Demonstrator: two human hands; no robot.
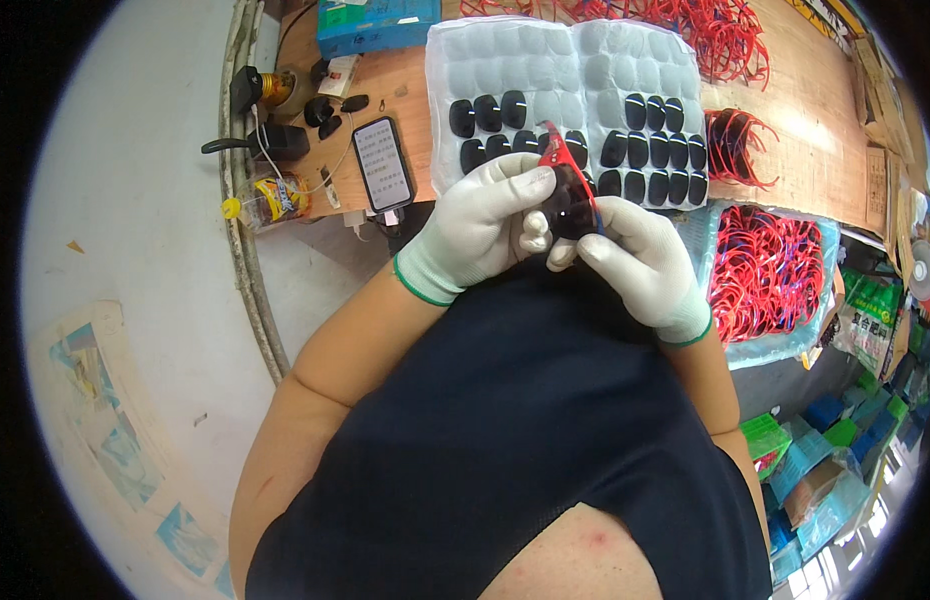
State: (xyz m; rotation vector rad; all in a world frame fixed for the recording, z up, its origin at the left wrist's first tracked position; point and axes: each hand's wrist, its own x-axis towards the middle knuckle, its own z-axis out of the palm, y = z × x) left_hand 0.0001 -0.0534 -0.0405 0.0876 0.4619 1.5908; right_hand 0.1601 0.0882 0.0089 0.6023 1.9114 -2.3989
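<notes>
A pair of red-framed sunglasses [570, 207] with dark lenses is held up in front of my chest, over the tray's near edge. My left hand [482, 222], in a white glove with a green cuff, pinches it by the lens side. On the other side my right hand [640, 262], gloved alike, grips the frame's edge between thumb and fingers. Just beyond lies a white moulded tray [505, 62] with rows of hollows. Dark lenses [463, 118] fill several of its nearer hollows, and my hands hide some of them.
Right of the tray, finished-looking red sunglasses [735, 148] stand in a row. A plastic-lined box of red frames [767, 275] sits nearer, with more red frames [720, 35] behind. Leftward are a phone [383, 165], a plastic bottle [275, 200] and a blue box [375, 28].
</notes>
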